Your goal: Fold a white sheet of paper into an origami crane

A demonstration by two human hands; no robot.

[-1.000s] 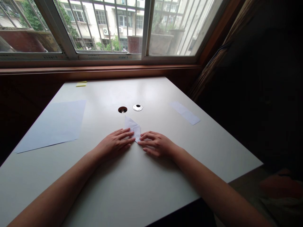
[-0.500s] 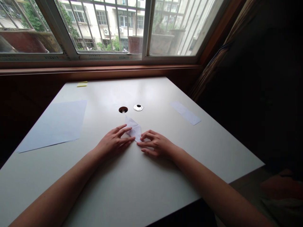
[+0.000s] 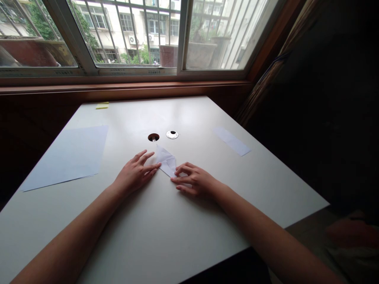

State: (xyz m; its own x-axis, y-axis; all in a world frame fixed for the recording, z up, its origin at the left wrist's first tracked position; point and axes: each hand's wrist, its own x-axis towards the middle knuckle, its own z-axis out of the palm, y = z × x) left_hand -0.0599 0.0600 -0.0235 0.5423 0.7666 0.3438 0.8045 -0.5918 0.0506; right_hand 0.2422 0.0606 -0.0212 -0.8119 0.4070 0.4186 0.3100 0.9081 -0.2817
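Note:
A small piece of folded white paper (image 3: pixel 166 159) lies on the white table (image 3: pixel 154 236), its pointed end toward the window. My left hand (image 3: pixel 137 169) is open with fingers spread, and one fingertip touches the paper's left edge. At the paper's near right end, my right hand (image 3: pixel 194 179) pinches it between curled fingers and thumb. The part of the paper under the right fingers is hidden.
White paper sheets (image 3: pixel 68 157) lie at the left, and a paper strip (image 3: pixel 232 141) at the right. Behind the folded paper are a round cable hole (image 3: pixel 153 137) and its metal cover (image 3: pixel 172 135). Yellow sticky notes (image 3: pixel 102 105) sit at the far edge, below the window.
My left hand has slid left and slightly away along the folded paper's edge, uncovering more of it. The right hand has stayed in place on the paper.

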